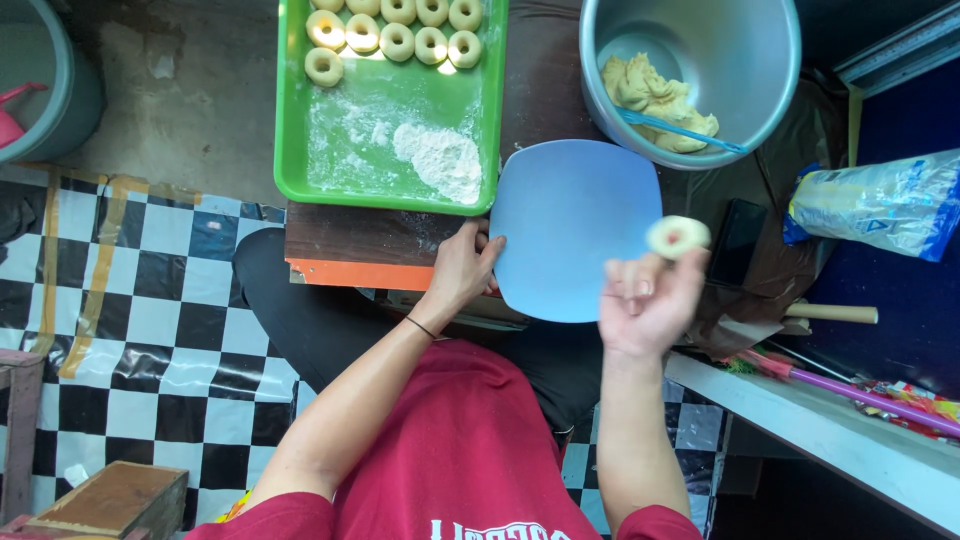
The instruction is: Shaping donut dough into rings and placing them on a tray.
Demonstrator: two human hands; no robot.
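My right hand (648,298) is raised palm-up and holds a small ring of pale dough (677,236) at its fingertips, just off the right edge of a light blue plate (570,225). My left hand (461,268) grips the plate's left edge. Beyond the plate lies a green tray (388,165) with several dough rings (398,40) in rows at its far end and a heap of white flour (440,160) near its front. A metal pot (720,60) at the upper right contains a lump of dough (655,95) and a thin blue stick.
A flour bag (880,205) lies at the right, with a dark phone (738,240) near the plate. A wooden rolling pin (830,313) and a purple rod (850,388) rest on the right ledge. The floor is checkered; a grey bucket (45,80) stands upper left.
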